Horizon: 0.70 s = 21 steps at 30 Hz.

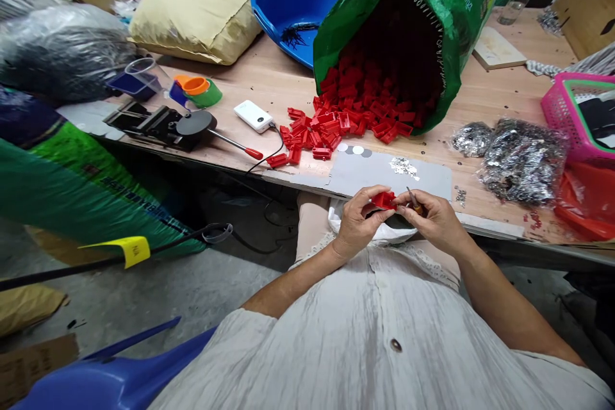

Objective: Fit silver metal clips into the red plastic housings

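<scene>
Just off the table's front edge, my left hand (356,221) pinches a small red plastic housing (383,200) between thumb and fingers. My right hand (438,219) is closed around a small tool with a yellowish-brown handle (418,208) and a thin tip. The right fingertips meet the housing's right end; whether they also pinch a tiny part is hidden. In front of both hands lies a grey mat (369,173) bearing a scatter of small silver metal pieces (403,168). Loose red housings (327,128) spill from a green sack (451,112) behind it.
Left along the table are a black lever press (163,125), a white power bank (254,116) with a cable, and a blue basin (269,6) farther back. Bags of metal parts (523,157) and a pink basket (555,106) stand right. A blue chair (120,371) is lower left.
</scene>
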Motion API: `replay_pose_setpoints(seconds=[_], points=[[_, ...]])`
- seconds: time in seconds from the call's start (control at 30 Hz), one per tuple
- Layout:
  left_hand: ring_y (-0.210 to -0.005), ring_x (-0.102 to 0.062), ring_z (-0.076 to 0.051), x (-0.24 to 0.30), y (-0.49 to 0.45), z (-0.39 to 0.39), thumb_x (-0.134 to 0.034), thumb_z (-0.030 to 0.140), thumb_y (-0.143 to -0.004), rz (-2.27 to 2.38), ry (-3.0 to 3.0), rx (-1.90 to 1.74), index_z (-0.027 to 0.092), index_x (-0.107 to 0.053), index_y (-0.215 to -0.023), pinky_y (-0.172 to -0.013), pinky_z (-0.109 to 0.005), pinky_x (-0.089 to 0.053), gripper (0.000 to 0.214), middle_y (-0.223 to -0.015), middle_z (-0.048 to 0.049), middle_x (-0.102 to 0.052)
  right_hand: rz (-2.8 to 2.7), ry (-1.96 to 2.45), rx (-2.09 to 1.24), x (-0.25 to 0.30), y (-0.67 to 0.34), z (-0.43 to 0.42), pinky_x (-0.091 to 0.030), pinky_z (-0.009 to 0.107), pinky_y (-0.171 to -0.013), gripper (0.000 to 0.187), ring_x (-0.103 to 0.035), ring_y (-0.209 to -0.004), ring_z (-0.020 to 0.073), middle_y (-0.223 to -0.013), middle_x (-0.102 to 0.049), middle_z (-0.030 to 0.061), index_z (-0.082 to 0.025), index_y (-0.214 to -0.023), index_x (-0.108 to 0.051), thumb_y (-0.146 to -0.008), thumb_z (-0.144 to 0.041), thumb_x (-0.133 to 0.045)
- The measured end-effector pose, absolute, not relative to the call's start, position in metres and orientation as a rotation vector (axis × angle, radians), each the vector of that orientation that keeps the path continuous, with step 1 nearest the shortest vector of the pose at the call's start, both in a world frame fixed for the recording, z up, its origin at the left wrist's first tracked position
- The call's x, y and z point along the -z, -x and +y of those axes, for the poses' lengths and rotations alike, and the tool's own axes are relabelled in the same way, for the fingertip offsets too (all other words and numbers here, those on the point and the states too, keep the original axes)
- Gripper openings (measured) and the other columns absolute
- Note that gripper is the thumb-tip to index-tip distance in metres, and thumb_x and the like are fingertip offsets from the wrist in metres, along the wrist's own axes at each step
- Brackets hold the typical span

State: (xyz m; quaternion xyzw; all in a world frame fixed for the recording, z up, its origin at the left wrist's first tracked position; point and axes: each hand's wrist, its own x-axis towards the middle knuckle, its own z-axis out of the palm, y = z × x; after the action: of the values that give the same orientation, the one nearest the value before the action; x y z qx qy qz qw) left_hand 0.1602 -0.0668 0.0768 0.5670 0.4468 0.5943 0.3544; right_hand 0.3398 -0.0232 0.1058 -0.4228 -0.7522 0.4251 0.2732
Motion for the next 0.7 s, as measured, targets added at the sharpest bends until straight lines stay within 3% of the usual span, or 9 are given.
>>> replay_pose_setpoints(seconds=[0.13,0.7], points=[[-0.099,-0.068,-0.015,-0.0763,-0.1607,-0.0665,-0.073,0.026,-0.082,1.180,-1.510,-1.572,0.019,-0.064,-0.114,-0.085,-0.026,-0.059,0.033,-0.108,-0.0072,-0.068,-2.015,1.160,-1.104,-0.1070,-0.3381,-0.0244,-0.044,0.027,-0.063,0.022,-0.058,-0.069,0.0156,-0.084,-0.069,0.0024,-0.022,-0.099,-0.071,-0.091,-0.038,-0.058],[-0.099,-0.068,-0.017,-0.0736,-0.1613,-0.0680,-0.075,0.022,-0.081,1.236,-1.730,-1.635,0.020,-0.066,-0.111,-0.087,-0.030,-0.057,0.031,-0.105,-0.0066,-0.071,-2.104,1.186,-0.904,-0.1123,-0.3338,-0.0320,-0.039,0.025,-0.059,0.009,-0.051,-0.059,0.0124,-0.075,-0.066,0.0000,-0.023,-0.086,-0.063,-0.089,-0.028,-0.056]])
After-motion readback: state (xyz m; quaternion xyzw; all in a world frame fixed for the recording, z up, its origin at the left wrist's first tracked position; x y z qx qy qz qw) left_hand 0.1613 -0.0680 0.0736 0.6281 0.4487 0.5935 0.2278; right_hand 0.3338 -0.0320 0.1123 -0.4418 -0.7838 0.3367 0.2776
